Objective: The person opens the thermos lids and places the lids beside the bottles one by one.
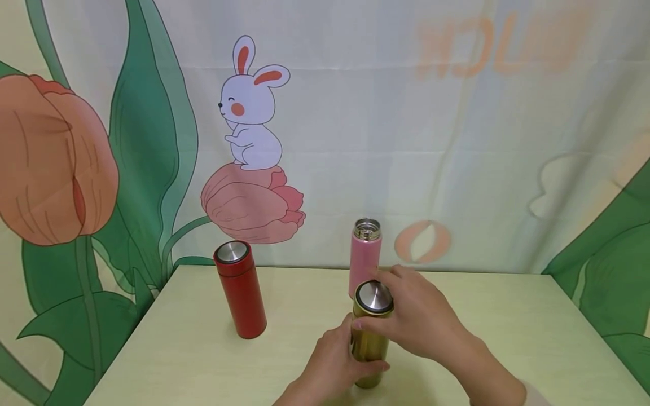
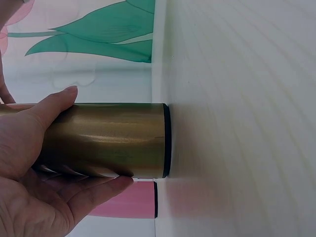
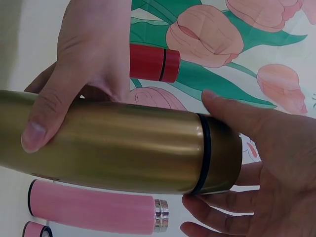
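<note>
Gold bottle point(image 1: 369, 345) standing up, long way up-and-down, lid point(image 1: 374, 297) on top, left hand point(image 1: 331, 356) curled round its body, right hand point(image 1: 420, 316) gripping the lid, pink bottle point(image 1: 363, 259) behind at twelve o'clock

I can read no words here. Faint orange lettering point(image 1: 506, 44) on the cloth backdrop point(image 1: 350, 118) is too blurred for me.

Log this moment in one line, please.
left hand: grips gold bottle | right hand: around its lid | pink bottle: standing, uncapped | red bottle: standing, capped
</note>
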The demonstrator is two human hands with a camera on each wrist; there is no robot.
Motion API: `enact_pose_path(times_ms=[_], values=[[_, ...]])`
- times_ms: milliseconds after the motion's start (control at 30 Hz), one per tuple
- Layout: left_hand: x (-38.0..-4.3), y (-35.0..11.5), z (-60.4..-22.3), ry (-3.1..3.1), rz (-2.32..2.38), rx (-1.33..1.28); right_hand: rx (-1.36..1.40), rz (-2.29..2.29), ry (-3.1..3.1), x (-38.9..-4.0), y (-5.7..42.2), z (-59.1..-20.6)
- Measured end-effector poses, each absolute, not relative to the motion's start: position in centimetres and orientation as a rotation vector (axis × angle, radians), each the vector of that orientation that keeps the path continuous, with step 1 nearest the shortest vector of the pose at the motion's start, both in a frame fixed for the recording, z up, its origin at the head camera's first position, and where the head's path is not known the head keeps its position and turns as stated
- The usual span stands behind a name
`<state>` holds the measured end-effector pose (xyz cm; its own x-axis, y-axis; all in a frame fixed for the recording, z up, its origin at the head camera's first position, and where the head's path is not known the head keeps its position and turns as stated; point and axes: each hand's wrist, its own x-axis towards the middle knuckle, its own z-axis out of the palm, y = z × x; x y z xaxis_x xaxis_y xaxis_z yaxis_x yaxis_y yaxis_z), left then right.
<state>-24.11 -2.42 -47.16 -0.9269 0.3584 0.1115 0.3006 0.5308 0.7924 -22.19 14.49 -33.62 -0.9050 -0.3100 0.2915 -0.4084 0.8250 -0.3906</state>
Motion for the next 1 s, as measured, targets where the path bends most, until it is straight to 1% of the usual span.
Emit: enact_pose_path(times_ms=[233, 633, 1000], values=[[-24.12, -2.37, -47.06, 2.692, 1.369, 0.567, 0.525, 0.604, -2.787, -21.85, 14.06, -33.55], [-24.20, -2.48, -46.86, 2.663, 1.372, 0.568, 0.585, 0.609, -2.745, -22.01, 14.29, -33.77], [-24.01, -2.61, -47.00, 2.701, 1.371, 0.622, 0.704, 0.745, -2.755, -22.42, 14.92, -33.85]])
